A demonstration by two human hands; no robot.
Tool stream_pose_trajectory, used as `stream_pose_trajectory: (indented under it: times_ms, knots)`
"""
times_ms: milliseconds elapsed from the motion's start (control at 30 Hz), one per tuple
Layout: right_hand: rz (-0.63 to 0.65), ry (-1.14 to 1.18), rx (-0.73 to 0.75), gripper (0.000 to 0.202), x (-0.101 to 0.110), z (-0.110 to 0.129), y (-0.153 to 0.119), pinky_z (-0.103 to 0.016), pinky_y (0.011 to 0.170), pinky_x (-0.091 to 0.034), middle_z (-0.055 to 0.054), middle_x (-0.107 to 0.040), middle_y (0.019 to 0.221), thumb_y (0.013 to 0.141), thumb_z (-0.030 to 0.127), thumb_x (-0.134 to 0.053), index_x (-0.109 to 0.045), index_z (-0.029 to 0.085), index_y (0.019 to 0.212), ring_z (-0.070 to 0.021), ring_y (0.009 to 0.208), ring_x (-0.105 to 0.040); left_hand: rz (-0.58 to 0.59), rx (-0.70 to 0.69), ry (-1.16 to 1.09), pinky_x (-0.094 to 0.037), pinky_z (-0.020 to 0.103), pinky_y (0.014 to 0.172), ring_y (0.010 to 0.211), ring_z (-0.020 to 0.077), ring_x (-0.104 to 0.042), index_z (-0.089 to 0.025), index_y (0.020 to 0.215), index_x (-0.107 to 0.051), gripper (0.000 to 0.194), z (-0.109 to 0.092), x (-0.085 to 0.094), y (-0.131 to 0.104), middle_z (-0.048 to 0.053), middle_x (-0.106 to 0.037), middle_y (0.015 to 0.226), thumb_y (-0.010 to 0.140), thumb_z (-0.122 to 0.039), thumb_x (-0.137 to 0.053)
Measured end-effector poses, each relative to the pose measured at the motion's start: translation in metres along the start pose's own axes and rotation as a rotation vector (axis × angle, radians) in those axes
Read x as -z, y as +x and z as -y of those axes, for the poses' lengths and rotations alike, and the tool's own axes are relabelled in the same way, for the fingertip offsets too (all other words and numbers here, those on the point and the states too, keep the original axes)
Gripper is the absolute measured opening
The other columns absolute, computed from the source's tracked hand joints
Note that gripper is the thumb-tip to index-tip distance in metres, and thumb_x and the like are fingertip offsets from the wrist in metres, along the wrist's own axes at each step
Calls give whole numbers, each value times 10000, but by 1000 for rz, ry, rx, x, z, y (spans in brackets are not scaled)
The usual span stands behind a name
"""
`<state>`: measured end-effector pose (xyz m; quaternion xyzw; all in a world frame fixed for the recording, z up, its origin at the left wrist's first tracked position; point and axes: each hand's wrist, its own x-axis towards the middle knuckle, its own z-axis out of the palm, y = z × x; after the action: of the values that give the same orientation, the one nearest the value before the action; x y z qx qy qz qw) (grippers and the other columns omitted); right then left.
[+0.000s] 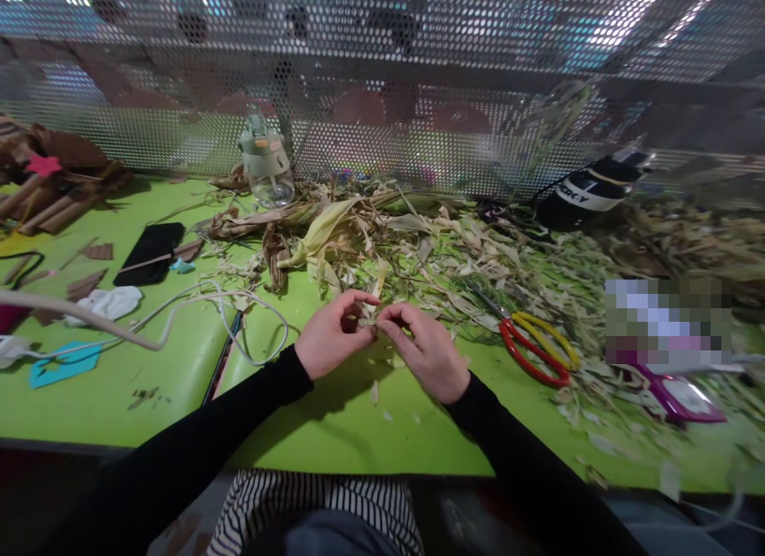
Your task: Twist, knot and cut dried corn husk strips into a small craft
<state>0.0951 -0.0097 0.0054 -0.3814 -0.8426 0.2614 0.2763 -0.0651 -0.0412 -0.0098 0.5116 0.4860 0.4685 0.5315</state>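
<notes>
Green counter [347,436], from left: flat black phone [156,249] with a thin brown strip across it. Clear plastic bottle with grey-green lid [266,162] stands near the mesh panel [382,114]. Long yellow-green dried husk leaf [326,231] lies beyond the hands, among loose scraps. Left hand [331,337]: grip pinches a small, pale, papery husk piece [368,315], positioned between both hands above the counter. Right hand [425,353]: grip closed, fingertips pinching the piece's right edge. Farther right: scissors with red and yellow handles [512,326], lying among shreds.

A bottle [266,158] stands before a perforated panel [430,68].
</notes>
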Motion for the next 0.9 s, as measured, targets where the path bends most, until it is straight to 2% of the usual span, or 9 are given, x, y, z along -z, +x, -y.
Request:
stream_pose_trajectory:
  times_ms: [200, 367, 533, 700, 800, 867, 900]
  knots:
    - [-54, -56, 35, 134, -2, 4, -2, -261, 583, -424, -31, -600, 756, 906, 242, -449, -526, 174, 820, -137, 662, -541, -9, 176, -268, -457, 223, 603, 574, 86, -593, -143, 849, -510, 264, -9, -1, 1, -18, -609, 637, 631, -129, -658]
    - [0, -153, 108, 153, 3, 3, -1, -273, 570, -445, -40, -596, 750, 915, 225, -425, -520, 167, 810, -145, 655, -541, 30, 277, -426, -449, 214, 578, 560, 95, -605, -144, 841, -513, 290, -9, 1, 0, -5, -638, 615, 615, -150, -694]
    - [123, -279, 393, 224, 8, -3, 0, -323, 642, -496, -73, -647, 814, 934, 182, -370, -573, 143, 849, -166, 729, -583, 73, 338, -368, -471, 229, 603, 576, 99, -619, -128, 844, -539, 268, -8, 7, 1, 9, -653, 640, 623, -131, -691]
    - [64, -439, 580, 215, 3, -8, -3, -350, 646, -512, -121, -666, 843, 920, 136, -385, -589, 79, 957, -186, 742, -593, 76, 355, -214, -469, 222, 562, 523, 83, -589, -121, 839, -539, 246, -8, 12, 2, 6, -637, 616, 639, -116, -682]
    - [18, -303, 493, 150, 2, -6, -4, -327, 629, -516, -80, -661, 800, 897, 154, -445, -592, 124, 890, -161, 704, -589, 154, 328, -163, -469, 215, 540, 528, 83, -581, -120, 892, -548, 307, -16, 18, 0, 18, -641, 650, 643, -180, -718]
    - [-42, -115, 356, 107, 4, -5, -5, -286, 590, -513, -38, -639, 753, 872, 154, -481, -575, 155, 822, -131, 658, -576, 194, 298, -157, -478, 215, 529, 586, 104, -612, -145, 1024, -541, 408, -24, 25, -3, 45, -662, 770, 681, -288, -709]
    - [-78, -18, 289, 98, 4, -5, -5, -266, 569, -508, -24, -625, 739, 861, 152, -491, -566, 163, 800, -120, 642, -569, 177, 272, -161, -476, 212, 515, 617, 114, -627, -177, 1107, -518, 463, -27, 28, -3, 63, -667, 874, 709, -349, -681]
